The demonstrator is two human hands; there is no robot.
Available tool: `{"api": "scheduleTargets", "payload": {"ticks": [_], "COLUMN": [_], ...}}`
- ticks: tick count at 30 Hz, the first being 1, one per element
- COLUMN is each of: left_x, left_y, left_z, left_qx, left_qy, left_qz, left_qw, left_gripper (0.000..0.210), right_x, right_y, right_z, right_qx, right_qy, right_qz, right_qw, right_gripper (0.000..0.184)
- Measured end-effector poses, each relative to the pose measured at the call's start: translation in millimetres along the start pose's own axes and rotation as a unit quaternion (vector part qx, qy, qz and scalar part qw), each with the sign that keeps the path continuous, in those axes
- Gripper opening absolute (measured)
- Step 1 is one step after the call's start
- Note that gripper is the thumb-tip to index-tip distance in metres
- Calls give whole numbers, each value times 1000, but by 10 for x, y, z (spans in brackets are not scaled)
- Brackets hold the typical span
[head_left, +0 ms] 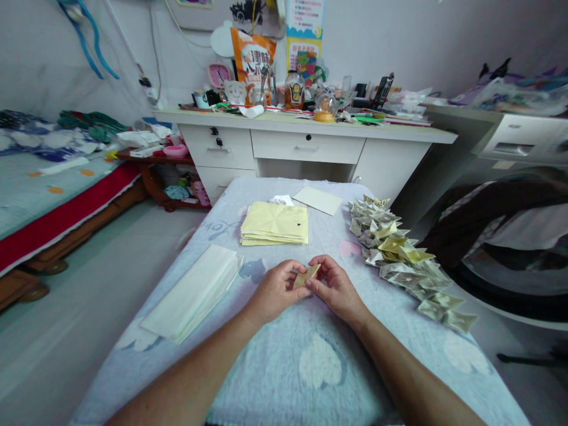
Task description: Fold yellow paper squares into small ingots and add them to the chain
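Between my two hands, above the cloth-covered table, is a small folded piece of yellowish paper. My left hand pinches its left side with thumb and fingers. On the other side, my right hand grips the right edge, thumb in front. Just beyond the hands lies a stack of yellow paper sheets. To the left rests a long stack of pale folded paper. Along the right side runs a row of folded paper pieces, grey and yellow with pointed ends.
A single pale sheet and crumpled white paper lie at the table's far end. Behind stands a white desk crowded with jars and a snack bag. A bed is at left, a washing machine at right.
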State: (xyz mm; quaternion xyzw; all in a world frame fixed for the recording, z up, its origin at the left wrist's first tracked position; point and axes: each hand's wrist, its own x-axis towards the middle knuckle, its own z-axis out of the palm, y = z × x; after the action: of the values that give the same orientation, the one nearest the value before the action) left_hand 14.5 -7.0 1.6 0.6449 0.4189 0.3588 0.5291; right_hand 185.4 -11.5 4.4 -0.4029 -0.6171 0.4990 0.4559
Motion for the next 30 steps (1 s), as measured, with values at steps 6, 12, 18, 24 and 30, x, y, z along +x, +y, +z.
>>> {"api": "scheduleTargets", "payload": {"ticks": [6, 12, 18, 24, 30], "left_x": [-1, 9, 23, 26, 24], "left_y": [34, 52, 27, -3, 51], "left_z": [-15, -36, -34, -16, -21], "left_qx": [-98, -127, -162, -177, -182], "left_qy": [-34, -38, -42, -41, -37], "left_qz": [-40, -64, -61, -47, -61], "left_qw": [994, 989, 984, 982, 981], "left_gripper": [37, 37, 37, 35, 35], "right_x": [1, -4, -4, 3, 16], "right_y": [-32, -49, -28, -12, 12], "right_z": [3, 7, 3, 2, 15], "right_qx": [12, 10, -1, -7, -5], "right_qy": [-2, -4, -7, -2, 7], "right_qz": [-7, -6, -22, -31, -30], "right_qw": [1000, 1000, 1000, 999, 999], "right_gripper": [33, 34, 32, 33, 33]}}
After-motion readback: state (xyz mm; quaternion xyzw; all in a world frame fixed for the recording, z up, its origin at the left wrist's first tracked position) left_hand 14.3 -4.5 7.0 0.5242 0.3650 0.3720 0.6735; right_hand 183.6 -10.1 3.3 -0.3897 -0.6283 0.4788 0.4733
